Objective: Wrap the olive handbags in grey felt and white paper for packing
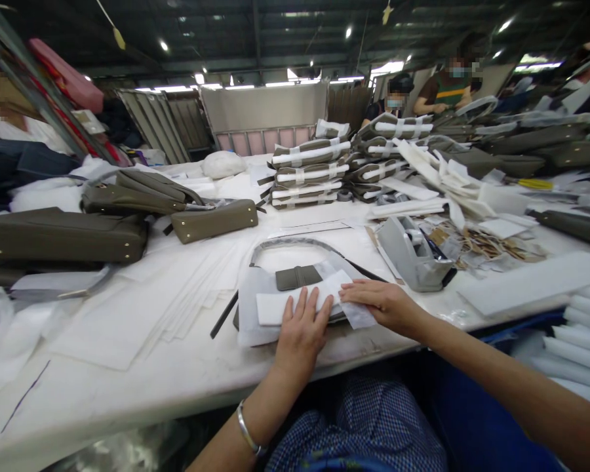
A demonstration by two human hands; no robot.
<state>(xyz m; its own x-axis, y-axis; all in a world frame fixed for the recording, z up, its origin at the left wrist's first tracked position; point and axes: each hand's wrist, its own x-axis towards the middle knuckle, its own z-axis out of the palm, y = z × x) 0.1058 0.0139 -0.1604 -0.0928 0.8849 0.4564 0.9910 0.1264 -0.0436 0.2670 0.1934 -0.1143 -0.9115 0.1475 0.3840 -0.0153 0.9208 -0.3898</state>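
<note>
Left of bench: unwrapped olive-grey handbags point(59, 239) lie on their sides toward the back-left corner, well apart from both hands
Left-centre of bench: loose tissue sheets point(128, 314) fanned flat, reaching toward the near edge
Near edge, centre: a half-wrapped bag point(297, 276) lies flat, an olive-grey panel showing through white wrapping paper point(248, 295), its curved handle point(295, 244) arching toward the far edge
Left hand point(302, 331): palm down, fingers spread apart, pressing a folded white strip point(273, 308) against the bag; clamped on nothing
Right hand point(381, 303): flat, fingers together, resting on the paper's right flap just beside the left hand; gripping nothing
Right of the bag: a grey tape dispenser point(413, 259), near the right hand but not touching it
Back of bench: a stack of banded wrapped bags point(309, 172)
Right of bench: paper scraps point(476, 242) scattered loose
Risk, paper: only flat pressure holds the folds, so lifting either hand would likely let the strip spring open or slide off
Risk, edge: the bag sits close to the near edge, so a push toward the body could tip it off the bench
Risk, dispenser: a blind reach to the right could catch its cutting end
</note>
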